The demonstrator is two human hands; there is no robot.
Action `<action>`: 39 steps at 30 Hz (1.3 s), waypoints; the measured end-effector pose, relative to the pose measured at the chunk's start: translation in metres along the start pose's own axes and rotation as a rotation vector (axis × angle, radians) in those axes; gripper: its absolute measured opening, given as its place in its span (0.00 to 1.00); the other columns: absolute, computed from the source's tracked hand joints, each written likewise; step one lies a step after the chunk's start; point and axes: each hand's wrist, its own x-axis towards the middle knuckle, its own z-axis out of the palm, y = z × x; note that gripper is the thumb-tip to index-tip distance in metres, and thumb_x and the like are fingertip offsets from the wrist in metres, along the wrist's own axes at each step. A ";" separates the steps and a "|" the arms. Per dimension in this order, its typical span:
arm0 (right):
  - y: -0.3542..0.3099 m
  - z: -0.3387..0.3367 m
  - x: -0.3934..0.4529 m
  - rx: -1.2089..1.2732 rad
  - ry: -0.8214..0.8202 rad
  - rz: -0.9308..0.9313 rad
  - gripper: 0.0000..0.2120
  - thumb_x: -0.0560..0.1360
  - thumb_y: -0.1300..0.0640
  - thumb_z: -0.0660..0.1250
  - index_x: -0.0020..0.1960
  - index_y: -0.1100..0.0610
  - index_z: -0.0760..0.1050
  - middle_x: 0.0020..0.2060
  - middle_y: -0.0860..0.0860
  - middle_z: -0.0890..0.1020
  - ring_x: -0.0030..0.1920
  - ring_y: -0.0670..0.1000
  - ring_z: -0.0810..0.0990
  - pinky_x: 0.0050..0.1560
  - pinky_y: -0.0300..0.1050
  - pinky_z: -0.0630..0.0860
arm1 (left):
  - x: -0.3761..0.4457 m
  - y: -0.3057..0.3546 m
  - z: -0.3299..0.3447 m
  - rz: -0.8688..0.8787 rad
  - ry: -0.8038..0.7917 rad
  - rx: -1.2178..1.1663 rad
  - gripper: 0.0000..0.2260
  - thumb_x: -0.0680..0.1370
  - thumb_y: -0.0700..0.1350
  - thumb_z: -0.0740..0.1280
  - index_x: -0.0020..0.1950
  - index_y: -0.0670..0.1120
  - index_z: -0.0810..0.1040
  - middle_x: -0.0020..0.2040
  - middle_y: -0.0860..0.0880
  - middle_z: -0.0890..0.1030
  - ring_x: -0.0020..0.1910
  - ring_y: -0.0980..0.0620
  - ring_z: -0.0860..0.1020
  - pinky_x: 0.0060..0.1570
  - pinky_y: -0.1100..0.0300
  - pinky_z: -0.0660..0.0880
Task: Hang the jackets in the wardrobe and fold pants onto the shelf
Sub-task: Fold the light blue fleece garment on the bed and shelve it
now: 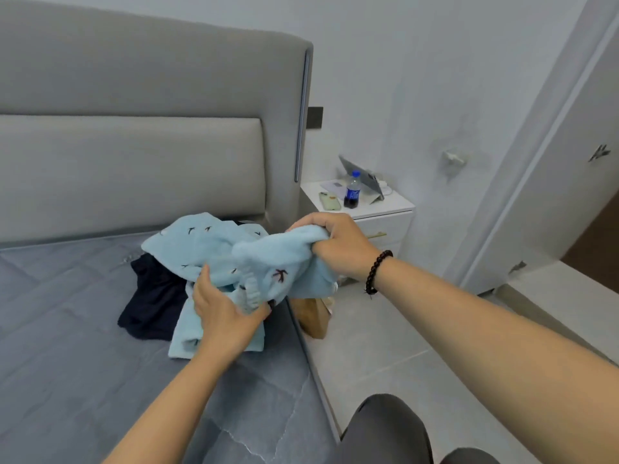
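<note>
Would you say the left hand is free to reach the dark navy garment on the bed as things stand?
Probably not yet: the left hand grips the light blue fleece garment, though the dark navy garment lies uncovered just beside it.

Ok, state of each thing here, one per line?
Light blue garment: bunched, partly lifted off the bed.
Dark garment: crumpled on the mattress.
Left hand: grips the blue garment.
Right hand: grips its raised end.
Bottle: upright, capped, on nightstand.
</note>
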 end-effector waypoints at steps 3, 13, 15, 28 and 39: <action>-0.012 -0.020 0.008 0.044 0.006 0.015 0.22 0.67 0.76 0.54 0.47 0.61 0.82 0.44 0.52 0.83 0.46 0.43 0.79 0.45 0.32 0.75 | 0.013 -0.013 0.011 0.036 -0.211 0.284 0.15 0.69 0.55 0.69 0.53 0.53 0.74 0.48 0.51 0.80 0.53 0.44 0.78 0.50 0.47 0.75; 0.007 -0.036 0.000 -0.347 -0.038 -0.022 0.53 0.66 0.54 0.75 0.78 0.51 0.41 0.74 0.50 0.57 0.74 0.48 0.57 0.66 0.39 0.60 | 0.029 0.084 -0.008 0.370 -0.241 0.231 0.07 0.74 0.46 0.62 0.43 0.44 0.77 0.40 0.51 0.79 0.42 0.50 0.76 0.41 0.56 0.72; 0.003 -0.035 0.000 -0.368 0.035 -0.213 0.49 0.68 0.57 0.73 0.77 0.50 0.44 0.72 0.51 0.60 0.71 0.47 0.61 0.62 0.32 0.63 | 0.028 0.112 -0.019 0.439 -0.236 0.252 0.06 0.73 0.46 0.66 0.41 0.45 0.78 0.38 0.51 0.80 0.41 0.51 0.77 0.41 0.57 0.73; -0.044 -0.125 0.025 -0.630 0.440 -0.383 0.15 0.70 0.71 0.64 0.52 0.60 0.81 0.47 0.58 0.79 0.49 0.56 0.78 0.52 0.35 0.67 | 0.055 0.121 -0.113 0.454 -0.114 0.790 0.10 0.72 0.53 0.68 0.36 0.50 0.73 0.33 0.50 0.78 0.37 0.47 0.77 0.31 0.58 0.69; -0.082 -0.164 0.003 -0.612 0.607 -0.202 0.13 0.73 0.65 0.65 0.57 0.57 0.79 0.53 0.58 0.79 0.56 0.57 0.76 0.55 0.36 0.64 | 0.055 0.166 -0.167 0.502 0.107 0.301 0.10 0.74 0.47 0.71 0.39 0.42 0.77 0.35 0.44 0.79 0.35 0.50 0.75 0.34 0.57 0.69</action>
